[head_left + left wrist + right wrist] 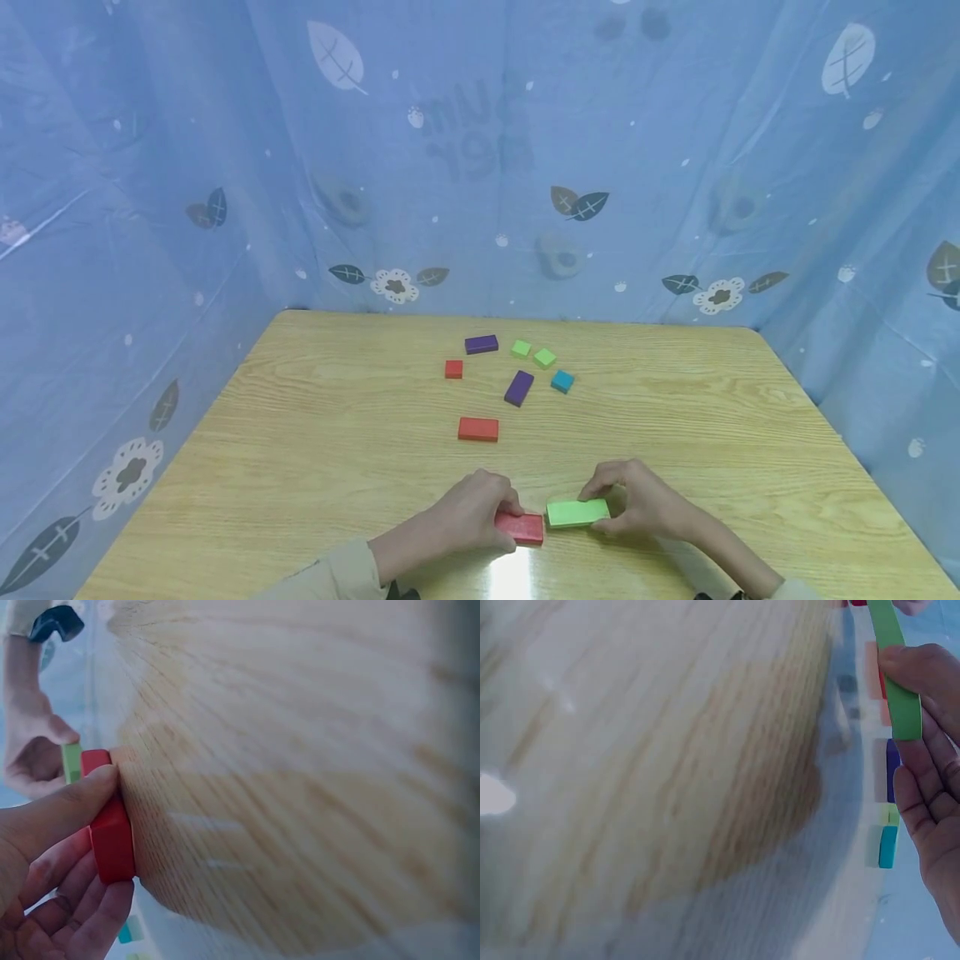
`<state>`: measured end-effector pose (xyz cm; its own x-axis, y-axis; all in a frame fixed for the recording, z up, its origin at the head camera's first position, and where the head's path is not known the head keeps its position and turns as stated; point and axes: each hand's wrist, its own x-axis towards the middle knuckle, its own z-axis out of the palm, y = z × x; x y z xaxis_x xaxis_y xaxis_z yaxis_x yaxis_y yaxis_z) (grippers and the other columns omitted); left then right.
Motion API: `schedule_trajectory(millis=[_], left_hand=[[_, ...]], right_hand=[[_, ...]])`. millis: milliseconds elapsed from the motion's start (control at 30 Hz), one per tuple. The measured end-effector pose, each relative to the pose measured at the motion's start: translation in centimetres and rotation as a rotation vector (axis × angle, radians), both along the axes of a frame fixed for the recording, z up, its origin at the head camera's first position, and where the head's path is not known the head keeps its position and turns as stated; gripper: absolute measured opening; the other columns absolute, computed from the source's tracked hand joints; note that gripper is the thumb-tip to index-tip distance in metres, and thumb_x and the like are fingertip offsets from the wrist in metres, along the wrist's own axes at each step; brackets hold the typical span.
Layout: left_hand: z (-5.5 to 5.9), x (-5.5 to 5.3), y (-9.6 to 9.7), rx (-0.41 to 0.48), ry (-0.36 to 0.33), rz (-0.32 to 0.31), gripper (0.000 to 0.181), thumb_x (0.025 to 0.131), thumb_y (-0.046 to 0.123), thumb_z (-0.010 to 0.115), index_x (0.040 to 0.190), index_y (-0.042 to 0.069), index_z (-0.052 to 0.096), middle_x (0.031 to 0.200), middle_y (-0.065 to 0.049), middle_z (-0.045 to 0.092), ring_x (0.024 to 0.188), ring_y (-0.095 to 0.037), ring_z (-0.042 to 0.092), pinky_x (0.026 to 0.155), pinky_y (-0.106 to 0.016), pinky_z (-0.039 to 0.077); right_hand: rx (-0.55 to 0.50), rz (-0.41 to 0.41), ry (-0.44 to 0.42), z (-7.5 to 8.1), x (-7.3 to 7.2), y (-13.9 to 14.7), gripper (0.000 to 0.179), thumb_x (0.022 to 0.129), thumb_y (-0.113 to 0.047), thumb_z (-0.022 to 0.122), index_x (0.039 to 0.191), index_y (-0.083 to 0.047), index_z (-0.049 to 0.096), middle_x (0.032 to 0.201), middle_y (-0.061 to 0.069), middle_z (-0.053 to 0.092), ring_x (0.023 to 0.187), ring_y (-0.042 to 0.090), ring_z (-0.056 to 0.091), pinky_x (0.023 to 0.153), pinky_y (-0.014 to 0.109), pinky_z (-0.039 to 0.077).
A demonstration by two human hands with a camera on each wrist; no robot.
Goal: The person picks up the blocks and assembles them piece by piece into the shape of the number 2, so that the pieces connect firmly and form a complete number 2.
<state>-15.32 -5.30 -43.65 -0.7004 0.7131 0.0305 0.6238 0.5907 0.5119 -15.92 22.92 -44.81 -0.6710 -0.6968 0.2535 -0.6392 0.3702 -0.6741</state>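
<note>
My left hand pinches a red rectangular block near the table's front, thumb on the near side and fingers on the far side. In the left wrist view that red block stands out between thumb and fingers. Just to its right, my right hand grips a long light green block by its right part. The facing ends of the two blocks are close together; whether they touch, I cannot tell. From the right wrist, the green block shows with the thumb against it.
Beyond the hands lies another red block. Farther back are a small red block, two purple blocks, two small green blocks and a blue block. A blue patterned curtain surrounds the wooden table.
</note>
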Motion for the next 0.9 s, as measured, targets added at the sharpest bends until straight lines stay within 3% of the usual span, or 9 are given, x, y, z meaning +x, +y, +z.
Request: schedule_trajectory(millis=[267,667,767,900], left_hand=[[0.0,-0.1,0.1,-0.011,0.000,0.002,0.028,0.062,0.017,0.088,0.087,0.012,0.076,0.081,0.010,0.068,0.069,0.006,0.050,0.062,-0.008,0.041],[0.3,-0.1,-0.1,-0.014,-0.024,0.012,0.027,0.063,0.017,0.088,0.086,0.012,0.075,0.078,0.012,0.062,0.067,0.004,0.047,0.061,-0.011,0.041],[0.2,-0.2,-0.2,-0.011,-0.030,0.002,0.028,0.063,0.018,0.088,0.086,0.012,0.075,0.078,0.012,0.062,0.068,0.004,0.048,0.062,-0.011,0.041],[0.2,-0.3,-0.1,-0.007,-0.025,-0.007,0.027,0.063,0.018,0.088,0.086,0.013,0.074,0.076,0.013,0.061,0.067,0.003,0.046,0.061,-0.012,0.039]], right_hand=[[0.002,0.024,-0.077,-0.9,0.5,-0.4,0.023,0.076,-0.015,0.081,0.097,-0.016,0.072,0.092,-0.008,0.067,0.085,0.004,0.060,0.075,0.025,0.052],[0.030,0.025,-0.085,-0.9,0.7,-0.5,0.030,0.077,-0.028,0.079,0.102,-0.012,0.073,0.095,-0.008,0.068,0.087,0.004,0.061,0.076,0.025,0.051],[0.055,0.015,-0.041,-0.5,1.1,-0.9,0.038,0.076,-0.032,0.079,0.106,-0.009,0.072,0.100,-0.005,0.070,0.092,0.006,0.062,0.079,0.026,0.051],[0.102,0.000,0.087,0.0,1.5,-2.2,0.046,0.075,-0.037,0.079,0.108,-0.006,0.070,0.103,-0.001,0.069,0.094,0.010,0.063,0.079,0.027,0.052]])
